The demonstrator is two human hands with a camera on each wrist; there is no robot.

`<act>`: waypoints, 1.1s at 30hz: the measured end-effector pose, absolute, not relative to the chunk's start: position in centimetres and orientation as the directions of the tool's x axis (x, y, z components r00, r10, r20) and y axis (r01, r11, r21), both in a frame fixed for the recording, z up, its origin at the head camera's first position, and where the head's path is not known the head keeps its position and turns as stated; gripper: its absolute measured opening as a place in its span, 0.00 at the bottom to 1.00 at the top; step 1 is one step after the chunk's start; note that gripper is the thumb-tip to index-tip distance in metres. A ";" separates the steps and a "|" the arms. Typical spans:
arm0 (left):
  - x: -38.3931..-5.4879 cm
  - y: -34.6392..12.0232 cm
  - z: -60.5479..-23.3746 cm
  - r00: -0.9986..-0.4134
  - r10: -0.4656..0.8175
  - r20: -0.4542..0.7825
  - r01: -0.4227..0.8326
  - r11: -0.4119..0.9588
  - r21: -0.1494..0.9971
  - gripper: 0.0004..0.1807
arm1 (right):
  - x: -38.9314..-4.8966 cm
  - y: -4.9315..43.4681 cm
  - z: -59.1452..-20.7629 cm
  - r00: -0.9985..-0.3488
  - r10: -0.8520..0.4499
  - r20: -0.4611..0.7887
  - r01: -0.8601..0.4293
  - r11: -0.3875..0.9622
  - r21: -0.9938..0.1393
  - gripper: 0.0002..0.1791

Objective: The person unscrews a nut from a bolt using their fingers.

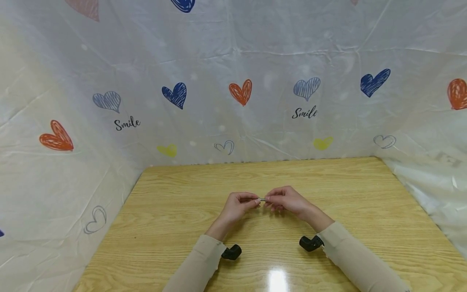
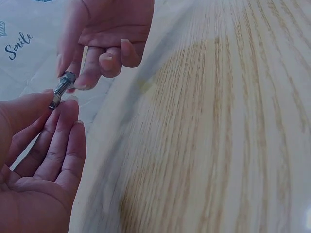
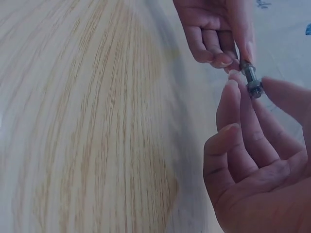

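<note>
A small metal bolt point(image 1: 262, 199) spans the gap between both hands, raised over the wooden table. My left hand point(image 1: 238, 206) pinches one end of it between thumb and index finger, covering most of that end. In the left wrist view the bare threads of the bolt point(image 2: 61, 89) show between the fingertips. A hex nut point(image 3: 254, 85) sits near the other end, where the thumb and fingers of my right hand point(image 1: 290, 201) pinch it. The bolt's threaded tip pokes out a little past the nut in the right wrist view.
The pale wood table point(image 1: 175, 211) spreads out around the hands. A white sheet point(image 1: 204, 125) printed with hearts and "Smile" hangs behind it and along both sides. Black wrist cameras, one at the left cuff point(image 1: 232, 252) and another at the right point(image 1: 311, 243), stick out inward.
</note>
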State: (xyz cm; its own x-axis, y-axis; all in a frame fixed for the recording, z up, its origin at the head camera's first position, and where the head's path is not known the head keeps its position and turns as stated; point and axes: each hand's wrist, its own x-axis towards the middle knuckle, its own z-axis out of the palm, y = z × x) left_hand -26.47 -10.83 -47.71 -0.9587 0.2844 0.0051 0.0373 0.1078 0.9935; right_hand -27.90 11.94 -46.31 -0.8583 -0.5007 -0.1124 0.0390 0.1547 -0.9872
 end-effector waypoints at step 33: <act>-26.3 -10.5 -48.0 -0.965 0.262 -0.009 0.017 0.097 0.995 0.09 | -28.3 12.1 -46.7 -0.852 -0.503 -0.148 0.077 0.159 -0.984 0.15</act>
State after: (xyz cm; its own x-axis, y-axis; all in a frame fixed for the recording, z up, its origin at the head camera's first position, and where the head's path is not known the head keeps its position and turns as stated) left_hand -26.30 -10.50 -48.00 -0.9651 0.2618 -0.0089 0.0172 0.0973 0.9951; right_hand -28.29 12.07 -46.67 -0.8518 -0.5025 -0.1479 0.0774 0.1586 -0.9843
